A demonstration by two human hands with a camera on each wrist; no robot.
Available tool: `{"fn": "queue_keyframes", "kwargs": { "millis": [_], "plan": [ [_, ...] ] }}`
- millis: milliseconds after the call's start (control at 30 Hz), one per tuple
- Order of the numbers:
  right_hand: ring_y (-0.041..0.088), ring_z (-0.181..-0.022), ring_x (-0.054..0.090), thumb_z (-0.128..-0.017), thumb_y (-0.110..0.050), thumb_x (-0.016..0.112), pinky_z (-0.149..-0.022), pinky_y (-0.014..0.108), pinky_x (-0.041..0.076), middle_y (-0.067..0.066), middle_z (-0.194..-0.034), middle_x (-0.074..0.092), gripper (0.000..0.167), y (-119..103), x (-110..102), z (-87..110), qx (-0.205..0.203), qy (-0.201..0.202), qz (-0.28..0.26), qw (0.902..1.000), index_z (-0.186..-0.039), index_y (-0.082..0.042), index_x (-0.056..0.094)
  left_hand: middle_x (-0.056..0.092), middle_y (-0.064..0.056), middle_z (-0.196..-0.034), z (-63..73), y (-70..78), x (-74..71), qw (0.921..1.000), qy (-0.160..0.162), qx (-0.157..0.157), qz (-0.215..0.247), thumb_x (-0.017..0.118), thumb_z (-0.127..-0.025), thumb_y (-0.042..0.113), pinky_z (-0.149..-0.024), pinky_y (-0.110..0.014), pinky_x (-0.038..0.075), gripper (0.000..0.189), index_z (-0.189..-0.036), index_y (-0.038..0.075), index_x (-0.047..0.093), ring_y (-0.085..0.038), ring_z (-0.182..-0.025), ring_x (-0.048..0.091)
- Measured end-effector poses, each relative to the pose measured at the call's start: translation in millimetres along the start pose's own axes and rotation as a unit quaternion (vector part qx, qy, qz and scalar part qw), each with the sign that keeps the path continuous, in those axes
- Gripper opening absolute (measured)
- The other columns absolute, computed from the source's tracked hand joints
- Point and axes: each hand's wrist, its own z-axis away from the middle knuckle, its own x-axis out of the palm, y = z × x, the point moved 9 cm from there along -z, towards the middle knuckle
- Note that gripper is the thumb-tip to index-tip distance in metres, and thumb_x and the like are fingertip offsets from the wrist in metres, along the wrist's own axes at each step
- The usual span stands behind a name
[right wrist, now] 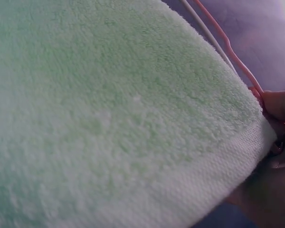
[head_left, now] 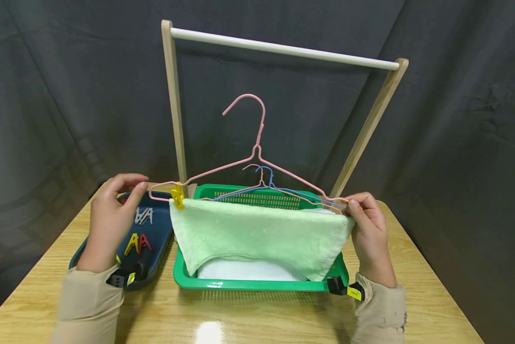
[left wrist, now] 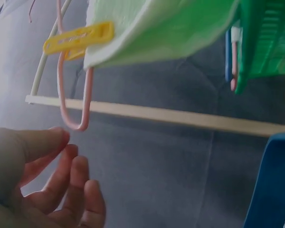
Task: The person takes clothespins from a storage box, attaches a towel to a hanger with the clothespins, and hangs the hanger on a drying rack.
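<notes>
A pink wire clothes hanger (head_left: pixel 257 138) is held up over the green basket (head_left: pixel 262 285). Draped over its lower bar hangs a light green towel (head_left: pixel 262 229), with a yellow clothespin (head_left: pixel 177 196) clipped at the towel's left corner. My right hand (head_left: pixel 371 229) pinches the hanger's right end, thumb beside the towel's right corner (right wrist: pixel 247 137). Just off the hanger's left loop (left wrist: pixel 73 124), my left hand (head_left: pixel 113 215) has its thumb and fingers loosely bent around nothing; a small gap shows in the left wrist view.
A blue tray (head_left: pixel 165 234) on the left holds grey clothespins (head_left: pixel 144 216), a yellow clothespin (head_left: pixel 132 243) and a red clothespin (head_left: pixel 144 242). White cloth (head_left: pixel 249 270) and a blue hanger (head_left: pixel 271 177) are in the basket. Behind stands a rack with a white rail (head_left: pixel 283 49).
</notes>
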Motion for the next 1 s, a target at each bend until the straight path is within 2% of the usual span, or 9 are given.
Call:
{"fn": "queue_keyframes", "kwargs": {
  "millis": [100,133,200,267,333,433,533,833,1000],
  "plan": [
    [0.014,-0.083,0.058,-0.106,0.002,0.044,-0.069,0.019,0.050,0.004,-0.093,0.064,0.020,0,-3,-0.6,0.002,0.015,-0.008,0.9999,-0.097,0.001,0.061,0.062,-0.015,-0.119,-1.4,-4.5,-1.8,0.9994,-0.026,-0.007,-0.022,0.060,-0.104,0.024,-0.076,-0.006,0.039,0.028,-0.121,0.004,0.068,-0.017,-0.103,0.054],
    [0.014,-0.083,0.057,-0.105,0.002,0.044,-0.070,0.019,0.050,0.004,-0.091,0.063,0.019,0,-4,-0.7,0.002,0.023,-0.012,0.9997,-0.097,0.002,0.062,0.060,-0.017,-0.120,-1.8,-5.9,-1.2,0.9988,-0.038,-0.008,-0.031,0.060,-0.104,0.024,-0.078,-0.010,0.042,0.029,-0.122,0.003,0.067,-0.023,-0.104,0.056],
    [0.015,-0.080,0.056,-0.105,0.002,0.046,-0.069,0.020,0.050,0.004,-0.087,0.061,0.019,0,-7,-0.8,0.001,0.040,-0.021,0.9990,-0.096,0.002,0.063,0.058,-0.021,-0.121,-2.5,-8.5,0.7,0.9967,-0.064,-0.006,-0.048,0.058,-0.105,0.022,-0.083,-0.023,0.050,0.029,-0.123,0.000,0.065,-0.034,-0.105,0.057],
    [0.015,-0.078,0.054,-0.104,0.003,0.047,-0.067,0.020,0.050,0.005,-0.084,0.059,0.019,-2,-10,-0.5,-0.004,0.054,-0.025,0.9982,-0.096,0.002,0.063,0.058,-0.024,-0.119,-3.6,-10.8,3.2,0.9940,-0.087,0.001,-0.066,0.058,-0.104,0.018,-0.086,-0.041,0.053,0.027,-0.122,-0.002,0.065,-0.040,-0.106,0.056],
    [0.015,-0.077,0.054,-0.104,0.003,0.048,-0.066,0.020,0.049,0.005,-0.083,0.059,0.019,-4,-13,-0.3,-0.010,0.065,-0.027,0.9975,-0.095,0.003,0.064,0.060,-0.025,-0.115,-4.8,-12.9,6.2,0.9907,-0.104,0.012,-0.086,0.059,-0.104,0.015,-0.087,-0.057,0.049,0.026,-0.120,-0.004,0.065,-0.042,-0.106,0.054],
    [0.015,-0.077,0.055,-0.104,0.003,0.047,-0.065,0.019,0.049,0.006,-0.082,0.059,0.019,-6,-15,-0.5,-0.016,0.072,-0.021,0.9971,-0.094,0.002,0.064,0.062,-0.025,-0.110,-6.7,-19.1,10.0,0.9860,-0.126,0.014,-0.109,0.060,-0.103,0.014,-0.088,-0.060,0.047,0.025,-0.119,-0.005,0.065,-0.041,-0.105,0.052],
    [0.016,-0.076,0.055,-0.104,0.003,0.047,-0.065,0.019,0.049,0.006,-0.082,0.058,0.020,-8,-16,-0.5,-0.020,0.075,-0.021,0.9968,-0.094,0.002,0.065,0.062,-0.027,-0.112,-7.0,-28.4,15.6,0.9785,-0.162,-0.002,-0.127,0.059,-0.103,0.014,-0.088,-0.061,0.047,0.026,-0.120,-0.006,0.063,-0.043,-0.104,0.053],
    [0.017,-0.075,0.054,-0.104,0.003,0.049,-0.060,0.019,0.049,0.007,-0.081,0.057,0.019,-9,-17,0.1,-0.020,0.078,-0.023,0.9965,-0.094,0.004,0.065,0.062,-0.033,-0.110,-3.1,-62.8,38.7,0.9420,-0.288,-0.033,-0.169,0.058,-0.102,0.013,-0.084,-0.061,0.050,0.030,-0.119,-0.011,0.058,-0.045,-0.096,0.060],
    [0.017,-0.075,0.053,-0.104,0.000,0.049,-0.060,0.020,0.049,0.007,-0.081,0.056,0.018,-6,-18,2.5,-0.001,0.094,-0.004,0.9956,-0.093,0.003,0.063,0.060,-0.037,-0.113,4.4,-87.8,46.2,0.9086,-0.364,-0.073,-0.191,0.059,-0.101,0.016,-0.084,-0.061,0.052,0.037,-0.122,-0.015,0.054,-0.047,-0.097,0.061]
  ]
}}
